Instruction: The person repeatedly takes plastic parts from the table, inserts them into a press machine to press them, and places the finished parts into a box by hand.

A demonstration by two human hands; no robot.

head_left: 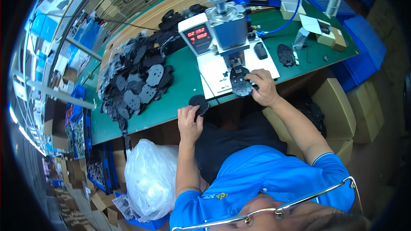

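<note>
My left hand (189, 123) is closed on a flat, dark, rounded plate (199, 102), held just off the front edge of the green table. In my right hand (264, 87), the fingers grip the side of a dark oval plate with small holes (240, 83). That plate lies at the tool end of a bench press (231, 28), over its white base (216, 77). The press's tool hides the plate's far end. A box with a lit red display (197, 34) stands left of the press column.
A large heap of black and grey oval plates (137, 72) covers the table's left side. One dark oval plate (285, 54) lies right of the press, near small open boxes (324, 38). A cardboard box (327, 107) with dark parts stands by my right arm, a clear plastic bag (150, 179) by my left.
</note>
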